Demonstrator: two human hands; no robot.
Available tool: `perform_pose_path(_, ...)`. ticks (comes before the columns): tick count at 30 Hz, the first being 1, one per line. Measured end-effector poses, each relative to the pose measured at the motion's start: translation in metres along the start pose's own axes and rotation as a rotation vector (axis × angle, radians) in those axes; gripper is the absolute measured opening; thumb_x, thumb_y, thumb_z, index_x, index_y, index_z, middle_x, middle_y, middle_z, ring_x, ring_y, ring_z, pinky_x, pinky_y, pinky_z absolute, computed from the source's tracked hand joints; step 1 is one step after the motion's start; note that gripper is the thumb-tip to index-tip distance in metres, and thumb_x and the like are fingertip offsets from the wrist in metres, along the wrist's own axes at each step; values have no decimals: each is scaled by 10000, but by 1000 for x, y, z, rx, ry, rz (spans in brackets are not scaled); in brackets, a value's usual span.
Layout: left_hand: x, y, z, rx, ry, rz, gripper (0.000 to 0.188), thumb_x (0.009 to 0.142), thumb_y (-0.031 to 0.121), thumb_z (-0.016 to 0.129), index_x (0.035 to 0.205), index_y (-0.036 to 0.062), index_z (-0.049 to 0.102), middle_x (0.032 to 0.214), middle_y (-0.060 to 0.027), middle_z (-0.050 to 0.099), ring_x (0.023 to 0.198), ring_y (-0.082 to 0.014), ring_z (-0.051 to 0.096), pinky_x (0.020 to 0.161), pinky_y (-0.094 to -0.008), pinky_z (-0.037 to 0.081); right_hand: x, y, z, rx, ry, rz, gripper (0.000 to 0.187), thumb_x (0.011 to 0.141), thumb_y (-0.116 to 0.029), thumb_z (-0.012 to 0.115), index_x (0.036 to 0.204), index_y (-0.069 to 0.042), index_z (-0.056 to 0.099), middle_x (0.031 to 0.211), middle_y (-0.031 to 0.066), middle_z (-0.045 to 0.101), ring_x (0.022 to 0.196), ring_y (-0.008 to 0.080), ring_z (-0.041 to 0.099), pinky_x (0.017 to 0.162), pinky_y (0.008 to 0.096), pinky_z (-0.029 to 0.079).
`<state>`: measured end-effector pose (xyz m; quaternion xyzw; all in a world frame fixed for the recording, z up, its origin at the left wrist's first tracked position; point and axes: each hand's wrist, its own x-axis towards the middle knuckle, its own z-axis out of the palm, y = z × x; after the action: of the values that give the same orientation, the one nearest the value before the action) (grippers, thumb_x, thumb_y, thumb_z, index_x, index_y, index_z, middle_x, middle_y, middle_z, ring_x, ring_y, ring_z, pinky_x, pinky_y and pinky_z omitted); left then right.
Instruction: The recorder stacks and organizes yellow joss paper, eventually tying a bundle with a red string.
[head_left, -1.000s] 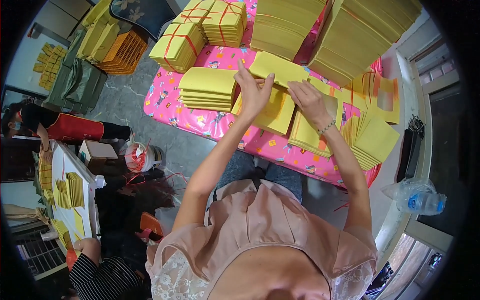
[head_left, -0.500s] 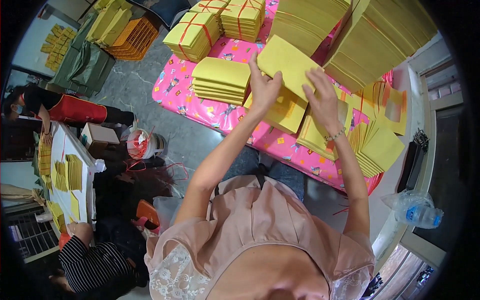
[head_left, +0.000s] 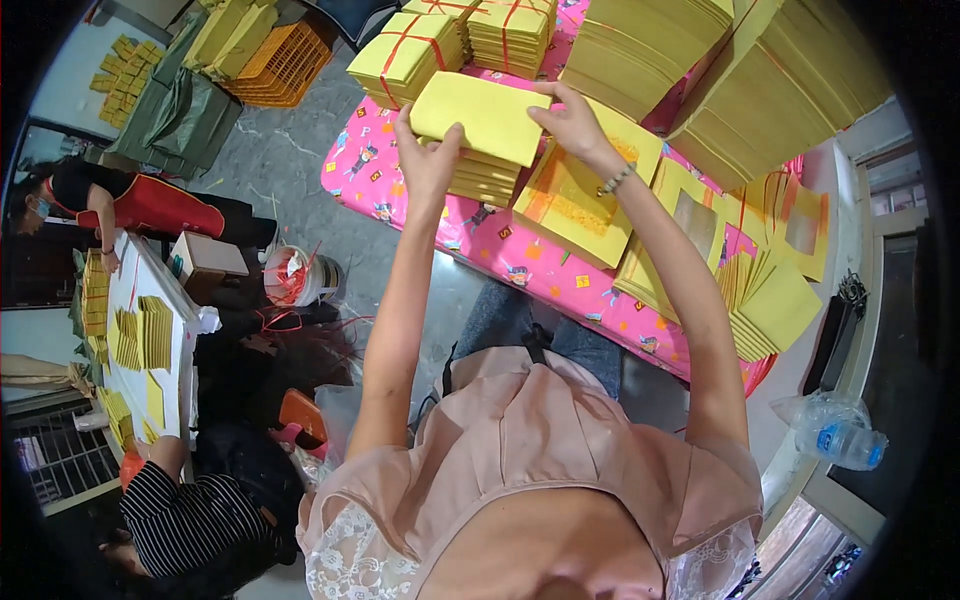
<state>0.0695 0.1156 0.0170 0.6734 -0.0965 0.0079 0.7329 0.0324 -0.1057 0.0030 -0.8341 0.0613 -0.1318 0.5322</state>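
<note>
A folded bundle of yellow paper [head_left: 478, 112] is held level between my two hands. My left hand [head_left: 428, 165] grips its left end, with the thumb on top. At the right end my right hand [head_left: 582, 128] pinches the corner with thumb and fingers. Directly beneath lies a pile of folded yellow bundles [head_left: 484, 184], partly covered by the held one; whether they touch I cannot tell. To the right of it lies a stack of flat yellow sheets [head_left: 585, 195] with orange print on top. Another stack of yellow sheets [head_left: 688, 222], with a pale patch, lies under my right forearm.
A pink patterned cloth [head_left: 520, 245] covers the table. Bundles tied with red string [head_left: 405, 55] and tall yellow paper stacks [head_left: 640, 50] stand behind. Fanned sheets [head_left: 765, 310] lie at right, near a plastic bottle [head_left: 845, 440]. Two people work at a white table [head_left: 150, 270] at left.
Both hands have carried the folded bundle left, from over the printed sheets to above the folded pile. My right hand now grips the corner. The view has shifted slightly.
</note>
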Motion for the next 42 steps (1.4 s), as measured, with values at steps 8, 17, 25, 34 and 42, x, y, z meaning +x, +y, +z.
perform_pose_path(8, 6, -58, -29, 224, 61, -30, 762, 772, 126, 765, 1366, -79, 334, 1093, -207, 605, 763, -203, 674, 670, -302, 559, 4, 17, 29, -191, -58, -2, 465, 807, -278, 710, 1187, -24, 619, 986, 169, 635, 938, 269, 595, 864, 385, 483)
perform_pose_path(17, 1, -78, -33, 269, 74, -77, 795, 746, 170, 796, 1356, -90, 359, 1189, -248, 572, 1080, -279, 607, 913, -370, 501, 1, 10, 34, -325, -127, 39, 370, 818, -200, 693, 1136, -21, 633, 1125, 210, 627, 1131, 351, 550, 996, 432, 432)
perform_pose_path(25, -25, -22, -13, 876, 109, 96, 814, 741, 261, 766, 1409, 15, 371, 1281, -290, 447, 1157, -443, 493, 962, -477, 442, -4, 15, 37, -445, -133, -49, 318, 841, -146, 667, 1129, -19, 620, 1127, 200, 575, 1083, 373, 566, 946, 446, 464)
perform_pose_path(34, -22, -47, -13, 862, -223, 475, 373, 729, -65, 579, 1030, 100, 724, 1108, -109, 691, 1085, -351, 598, 943, -427, 488, -17, -17, 35, -645, -173, -88, 269, 832, -137, 663, 1069, -19, 619, 1079, 192, 559, 1005, 370, 591, 874, 459, 499)
perform_pose_path(42, -24, -60, -11, 842, -223, 442, 358, 711, -79, 586, 938, 132, 764, 1085, -87, 705, 1128, -315, 601, 961, -426, 458, -52, -13, 0, -518, 85, -334, 210, 862, -170, 651, 1032, -47, 648, 1001, 145, 588, 940, 342, 593, 847, 424, 493)
